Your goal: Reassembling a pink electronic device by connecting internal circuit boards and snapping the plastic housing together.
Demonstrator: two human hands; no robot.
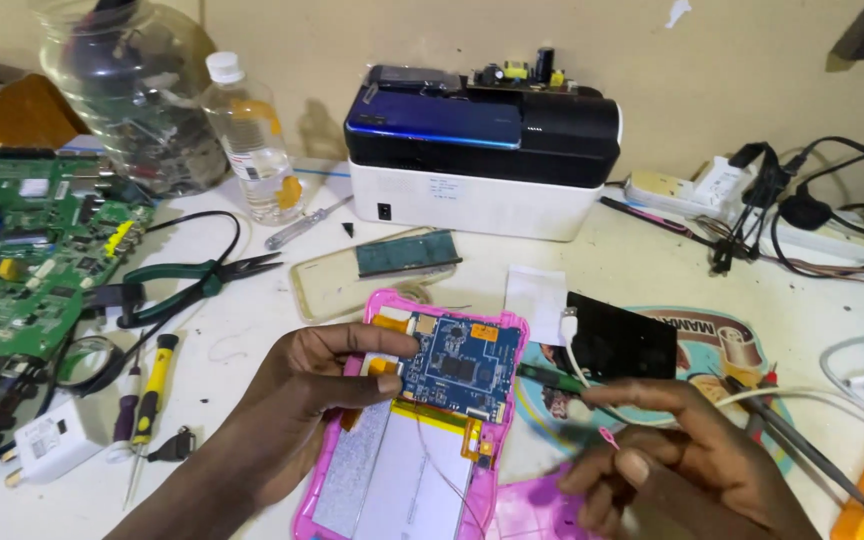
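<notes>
An opened pink tablet [392, 470] lies face down on the table, showing a blue circuit board [457, 365], a silver battery and yellow tape. My left hand [327, 375] rests on its left edge, thumb and fingers pinching at the board's left side near an orange flex strip. My right hand [672, 455] is at the lower right and holds a thin green-handled tool [552, 378] whose tip points at the board's right edge. A white cable plug [569, 325] lies just above that tool.
A black-and-white box [482, 150] with a blue phone on top stands at the back. Pliers [192, 285], screwdrivers [152, 385], a white charger [52, 440] and a green circuit board [22, 250] crowd the left. A plastic bottle [252, 140], jar, clear phone case [352, 280], black phone [622, 340] and cables surround.
</notes>
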